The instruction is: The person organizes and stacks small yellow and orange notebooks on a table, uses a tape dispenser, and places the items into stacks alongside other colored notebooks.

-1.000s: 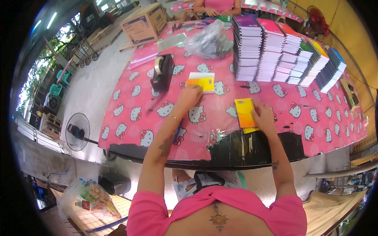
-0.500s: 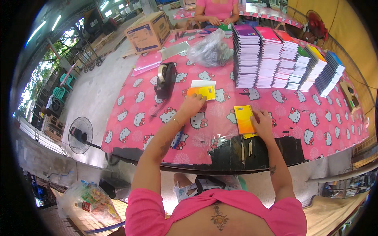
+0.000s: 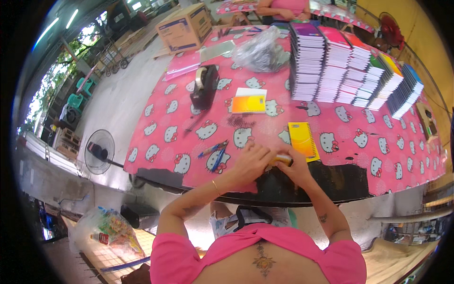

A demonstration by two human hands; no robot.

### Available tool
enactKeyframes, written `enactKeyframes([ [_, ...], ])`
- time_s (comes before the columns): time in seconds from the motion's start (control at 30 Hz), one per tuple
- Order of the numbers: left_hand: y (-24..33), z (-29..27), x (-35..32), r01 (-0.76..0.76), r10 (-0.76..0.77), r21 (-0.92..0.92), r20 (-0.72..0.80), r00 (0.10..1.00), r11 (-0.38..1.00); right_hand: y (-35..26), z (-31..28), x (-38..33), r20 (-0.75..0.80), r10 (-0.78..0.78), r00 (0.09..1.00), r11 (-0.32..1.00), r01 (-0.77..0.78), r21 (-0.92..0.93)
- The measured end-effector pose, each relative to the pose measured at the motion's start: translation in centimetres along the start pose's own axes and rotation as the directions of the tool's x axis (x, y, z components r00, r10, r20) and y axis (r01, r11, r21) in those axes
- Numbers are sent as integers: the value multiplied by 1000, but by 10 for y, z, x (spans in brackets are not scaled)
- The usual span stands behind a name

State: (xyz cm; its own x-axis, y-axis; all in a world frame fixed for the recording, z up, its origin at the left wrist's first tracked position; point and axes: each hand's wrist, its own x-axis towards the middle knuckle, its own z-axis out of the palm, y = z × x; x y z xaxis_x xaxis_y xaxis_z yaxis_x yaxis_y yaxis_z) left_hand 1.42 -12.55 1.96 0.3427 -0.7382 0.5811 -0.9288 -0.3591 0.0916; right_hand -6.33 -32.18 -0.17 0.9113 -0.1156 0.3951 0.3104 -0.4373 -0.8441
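Note:
My left hand (image 3: pixel 256 162) and my right hand (image 3: pixel 294 168) meet just above the near edge of the table, fingers closed on a small yellow thing (image 3: pixel 283 158) with a pale edge. It is mostly hidden by the fingers, so its kind is unclear. Just beyond my right hand lies a yellow-orange spiral notebook (image 3: pixel 304 141). Farther off to the left, another yellow-orange notebook (image 3: pixel 248 104) rests partly over a white sheet. Pens (image 3: pixel 218 160), some of them blue, lie left of my left hand.
A black tape dispenser (image 3: pixel 204 87) stands at the left. Behind are a crumpled plastic bag (image 3: pixel 262 50), a cardboard box (image 3: pixel 185 29) and pink sheets (image 3: pixel 183 65). Tall notebook stacks (image 3: pixel 307 66) fill the back right. Across the table a person in pink (image 3: pixel 285 10) works.
My left hand has left the far notebook and come back to my right hand. My right hand has slid off the near notebook toward me. The view has shifted slightly.

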Motion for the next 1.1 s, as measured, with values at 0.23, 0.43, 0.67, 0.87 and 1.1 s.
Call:
enactKeyframes([
  [0.23,-172,-26,-50,599,-554,232,-233,799,766,9,12,-5,154,257,954,948,-280,152],
  [0.43,-205,-17,-73,562,-576,343,-72,815,753,10,22,1,142,258,956,836,-295,464],
  [0.67,-125,-24,-35,583,-573,-69,-311,758,809,22,25,-1,272,241,932,829,-343,442],
  [0.87,-25,-42,-56,558,-563,-291,73,823,777,24,30,-3,262,204,943,843,-306,444],
  [1.1,-25,-33,-58,491,-538,-373,-25,843,787,26,28,-2,294,186,938,851,-303,428],
])
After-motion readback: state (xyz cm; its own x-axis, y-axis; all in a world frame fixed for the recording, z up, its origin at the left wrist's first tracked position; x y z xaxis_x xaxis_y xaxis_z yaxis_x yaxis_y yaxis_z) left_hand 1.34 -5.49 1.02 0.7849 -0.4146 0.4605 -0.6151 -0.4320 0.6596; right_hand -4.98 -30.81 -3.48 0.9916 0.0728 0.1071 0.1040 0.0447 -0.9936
